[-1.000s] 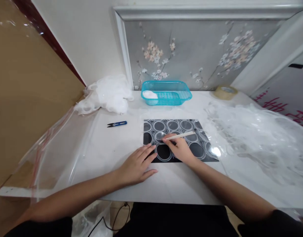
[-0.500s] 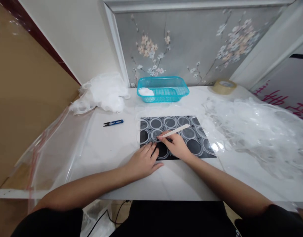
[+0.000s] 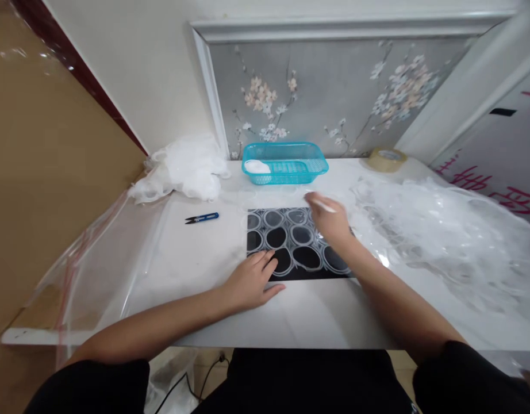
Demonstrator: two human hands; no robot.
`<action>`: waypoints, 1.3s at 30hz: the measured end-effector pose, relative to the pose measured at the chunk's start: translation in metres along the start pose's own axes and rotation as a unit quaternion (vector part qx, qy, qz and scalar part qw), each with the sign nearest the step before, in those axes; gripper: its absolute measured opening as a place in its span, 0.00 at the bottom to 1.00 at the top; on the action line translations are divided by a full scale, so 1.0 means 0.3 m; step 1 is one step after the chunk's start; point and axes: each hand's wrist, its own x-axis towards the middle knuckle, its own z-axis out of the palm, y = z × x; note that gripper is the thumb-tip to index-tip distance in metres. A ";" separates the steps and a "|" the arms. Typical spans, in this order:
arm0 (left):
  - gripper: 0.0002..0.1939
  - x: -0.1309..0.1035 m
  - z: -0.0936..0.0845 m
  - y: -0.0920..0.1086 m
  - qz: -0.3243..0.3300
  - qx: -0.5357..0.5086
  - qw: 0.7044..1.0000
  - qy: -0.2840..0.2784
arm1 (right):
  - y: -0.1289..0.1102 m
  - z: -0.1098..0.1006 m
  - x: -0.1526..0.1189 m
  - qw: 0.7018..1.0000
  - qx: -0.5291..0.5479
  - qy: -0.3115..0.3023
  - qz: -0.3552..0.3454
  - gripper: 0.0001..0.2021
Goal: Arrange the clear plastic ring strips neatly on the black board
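A black sheet point(image 3: 307, 259) lies on the white table, overlaid with sheer white material patterned in rings. Some circles look deep black, others hazy grey. My left hand point(image 3: 252, 280) rests palm down, fingers spread, on the sheet's front left corner. Above the sheet's far right part is my right hand point(image 3: 331, 219), its fingers closed around a slim white stick-like tool point(image 3: 324, 206). Motion blur hides its fingertips, so I cannot tell whether they pinch anything else. To the left lie blue thread snips point(image 3: 202, 218).
A turquoise basket point(image 3: 306, 179) holding something white stands at the back. White sheer fabric point(image 3: 185, 169) is heaped at back left. A tape roll point(image 3: 386, 160) sits at back right, and a pile of translucent ringed material point(image 3: 446, 224) covers the right. Clear plastic point(image 3: 105, 264) drapes the left edge.
My right hand has moved from the sheet's middle up and to the right, still with the white tool. The circle where it was has turned from grey to black. My left hand stays put.
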 end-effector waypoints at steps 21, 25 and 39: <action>0.25 0.174 0.068 0.065 0.080 0.059 0.992 0.079 | 0.032 0.027 -0.192 0.977 0.199 0.019 0.070 0.11; 0.25 0.172 0.065 0.061 0.082 0.064 0.992 0.073 | 0.026 0.041 -0.191 0.974 0.203 -0.087 0.045 0.10; 0.25 0.176 0.070 0.062 0.078 0.033 0.995 0.050 | 0.034 0.044 -0.197 0.968 0.215 -0.090 0.098 0.11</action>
